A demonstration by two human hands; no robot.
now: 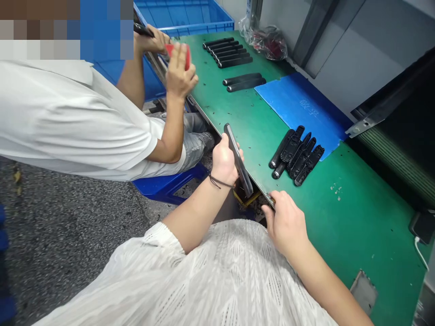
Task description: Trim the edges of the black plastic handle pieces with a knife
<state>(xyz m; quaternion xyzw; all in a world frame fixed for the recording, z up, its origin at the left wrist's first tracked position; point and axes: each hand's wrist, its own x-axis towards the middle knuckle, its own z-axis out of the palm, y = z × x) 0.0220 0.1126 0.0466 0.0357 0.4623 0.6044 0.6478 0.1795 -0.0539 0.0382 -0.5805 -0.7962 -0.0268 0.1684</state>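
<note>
My left hand (225, 159) is wrapped round a long black plastic casing (239, 163), which is tilted over the table's front edge. My right hand (288, 222) is closed by that edge, around a thin tool (271, 200) with a bit of yellow showing; most of it is hidden by the fingers. On the table beyond my right hand lies a cluster of black casing pieces (296, 156), some turned with their ribbed insides up.
On the green table (353, 226) are a blue sheet (306, 106), a pair of black casings (244, 82) and a row of several more (227, 52). A phone (423, 226) with a white cable lies right. At left, a co-worker's hand (180, 74) holds a red pad (188, 58). Blue crates (204, 29) stand behind.
</note>
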